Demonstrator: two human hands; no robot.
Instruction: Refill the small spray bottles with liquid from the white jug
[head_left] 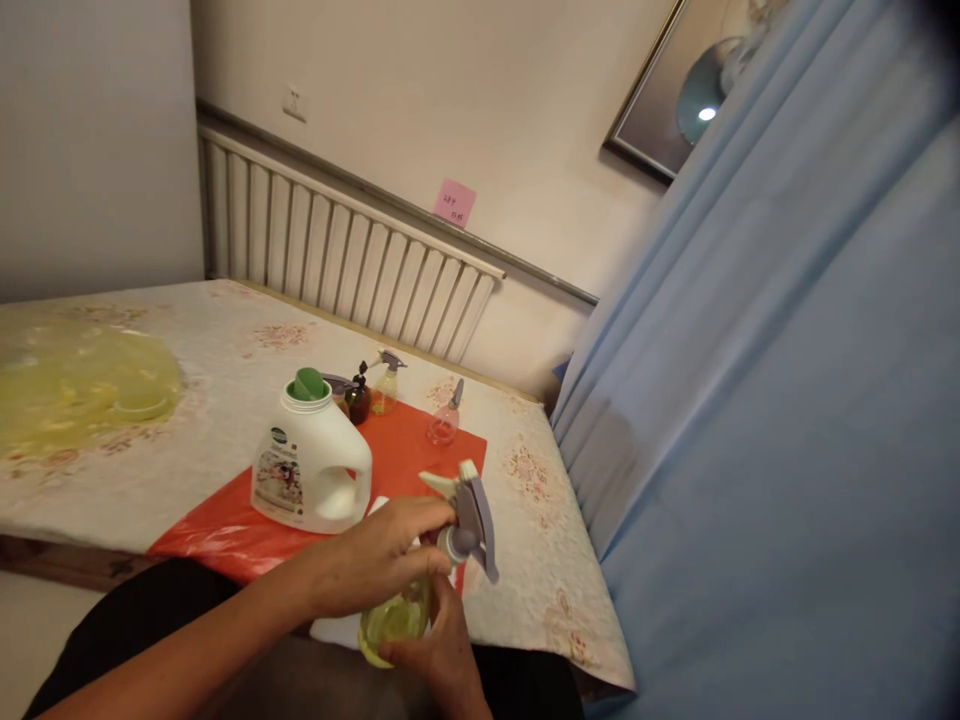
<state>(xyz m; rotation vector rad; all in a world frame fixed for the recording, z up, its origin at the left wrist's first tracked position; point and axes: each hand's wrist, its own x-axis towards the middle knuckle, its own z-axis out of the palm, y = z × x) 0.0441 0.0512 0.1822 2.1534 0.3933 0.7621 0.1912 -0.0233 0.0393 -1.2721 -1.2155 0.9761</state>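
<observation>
Between my hands is a spray bottle (395, 618), tilted, with a yellow-green clear body and a grey and cream trigger head (471, 520). My left hand (386, 550) is closed around its neck, just below the trigger. Lower down, my right hand (444, 645) wraps the body, thumb against its side. A large white detergent jug (307, 465) with a green inner spout (309, 385) stands upright just beyond my left forearm. Part of a white sheet or cloth (337, 630) shows under the bottle; the rest is hidden by my arm.
A red mat (405, 450) lies on the flowered tablecloth (285, 335). Farther back are a small pink spray bottle (444, 425), another spray bottle (385, 392) and a dark pump bottle (359, 400). A yellow clear plastic heap (82, 385) lies left; a blue curtain (750, 400) hangs right.
</observation>
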